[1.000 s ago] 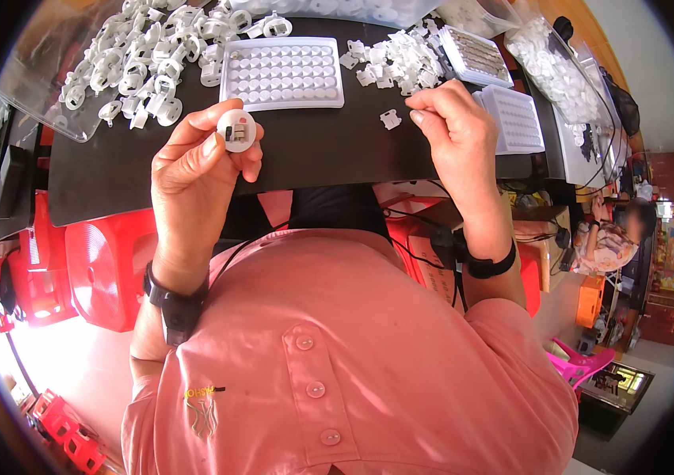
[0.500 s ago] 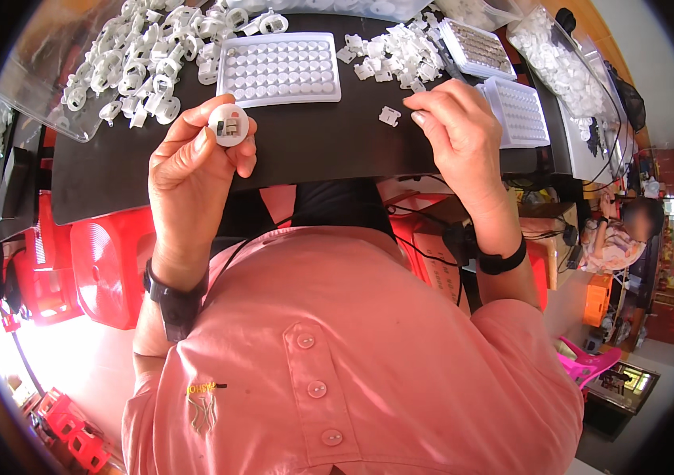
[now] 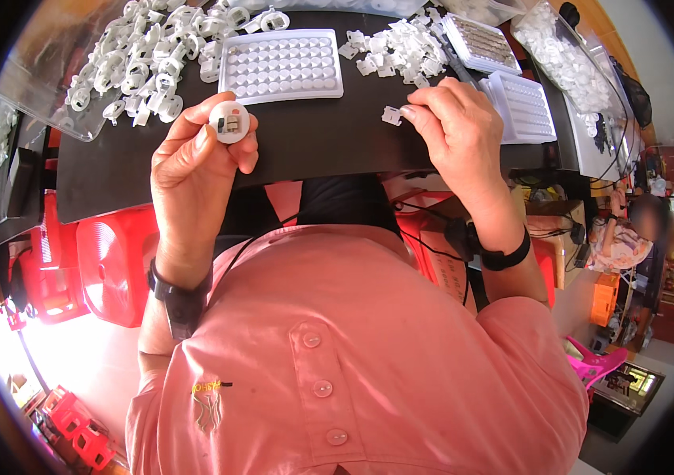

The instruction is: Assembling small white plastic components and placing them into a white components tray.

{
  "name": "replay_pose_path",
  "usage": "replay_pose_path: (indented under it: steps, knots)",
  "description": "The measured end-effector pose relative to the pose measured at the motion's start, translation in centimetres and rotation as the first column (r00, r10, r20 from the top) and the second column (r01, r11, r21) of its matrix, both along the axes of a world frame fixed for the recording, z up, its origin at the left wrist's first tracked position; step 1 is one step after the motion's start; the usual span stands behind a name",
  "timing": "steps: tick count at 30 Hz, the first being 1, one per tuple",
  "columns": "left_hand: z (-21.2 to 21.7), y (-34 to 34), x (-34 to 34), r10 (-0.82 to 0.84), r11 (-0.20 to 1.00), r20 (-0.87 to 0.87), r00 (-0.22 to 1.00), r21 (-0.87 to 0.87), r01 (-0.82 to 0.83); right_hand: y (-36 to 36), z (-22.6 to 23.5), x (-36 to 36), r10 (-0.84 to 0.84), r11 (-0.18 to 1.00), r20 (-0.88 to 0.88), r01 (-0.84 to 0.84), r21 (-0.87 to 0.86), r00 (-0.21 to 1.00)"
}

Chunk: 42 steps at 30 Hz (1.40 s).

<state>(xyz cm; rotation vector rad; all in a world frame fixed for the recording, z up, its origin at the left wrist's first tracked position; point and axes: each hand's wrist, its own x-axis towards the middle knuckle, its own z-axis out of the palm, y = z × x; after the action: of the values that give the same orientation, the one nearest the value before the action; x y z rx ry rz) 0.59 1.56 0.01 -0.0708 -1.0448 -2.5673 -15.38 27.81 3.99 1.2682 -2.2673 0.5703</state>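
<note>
— What's near the white tray (image 3: pixel 280 66)?
— Just below it, the left hand (image 3: pixel 198 170) pinches a round white disc (image 3: pixel 229 122); to its right, the right hand (image 3: pixel 456 131) touches a small white clip (image 3: pixel 392 115).

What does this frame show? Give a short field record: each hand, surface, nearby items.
left hand: holds a small round white part at the fingertips
right hand: fingertips on a small white clip
surface: black table
nearby: white tray of round cells, pile of white clips, heap of white rings

Clear plastic bag (image 3: pixel 44 87) of white parts, table's left.
</note>
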Motion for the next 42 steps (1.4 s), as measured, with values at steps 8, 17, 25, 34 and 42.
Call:
replay_pose_path:
  steps: [8,17,25,34,42]
  knots:
    - [-0.3,-0.3,-0.4,-0.095,0.991,-0.032,0.995,0.087,0.098,-1.5,-1.3,0.4,0.121,0.986,-0.102,-0.108,0.123,0.987]
    - [-0.5,-0.9,-0.4,-0.125,0.984,-0.032,0.992,0.125,0.128,-1.9,-1.3,0.7,-0.057,0.998,-0.075,0.059,0.025,0.996]
    - [0.2,-0.4,-0.3,-0.085,0.989,0.028,0.996,0.122,0.081,-2.6,-1.3,0.1,-0.049,0.993,-0.044,0.054,0.107,0.998]
    - [0.1,-0.6,-0.5,-0.151,0.970,-0.011,0.988,0.191,0.150,-3.7,0.0,1.4,0.109,0.983,0.324,-0.054,-0.174,0.940]
    - [-0.3,-1.1,-0.3,-0.181,0.959,-0.046,0.982,0.211,0.187,-11.9,2.9,4.2,0.531,0.829,0.584,-0.236,-0.506,0.614]
